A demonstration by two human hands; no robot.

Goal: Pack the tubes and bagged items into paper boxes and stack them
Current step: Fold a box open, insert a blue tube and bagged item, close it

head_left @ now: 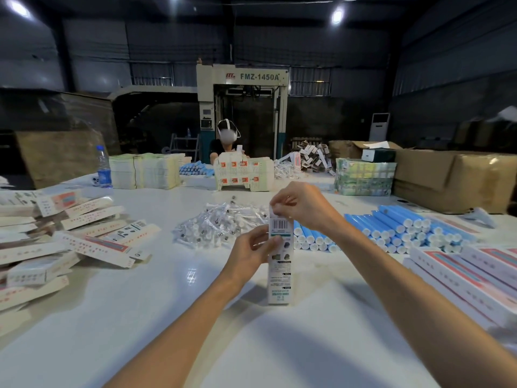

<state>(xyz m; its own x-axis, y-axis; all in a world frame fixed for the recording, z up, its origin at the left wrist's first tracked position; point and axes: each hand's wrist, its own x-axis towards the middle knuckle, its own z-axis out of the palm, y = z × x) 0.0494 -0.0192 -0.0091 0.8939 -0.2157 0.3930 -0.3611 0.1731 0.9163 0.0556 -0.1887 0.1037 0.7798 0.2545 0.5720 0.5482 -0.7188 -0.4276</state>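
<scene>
My left hand (253,252) grips the upright paper box (279,264) steady on the tabletop (167,303) while my right hand (300,204) pinches its top flap to close it.

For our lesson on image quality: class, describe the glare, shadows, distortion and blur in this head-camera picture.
Head view: a ceiling lamp flares white; a bright glare patch sits on the table; soft shadows fall on it near the camera; the wide lens bows the room's edges; the paper box and right hand look fairly sharp.
</scene>
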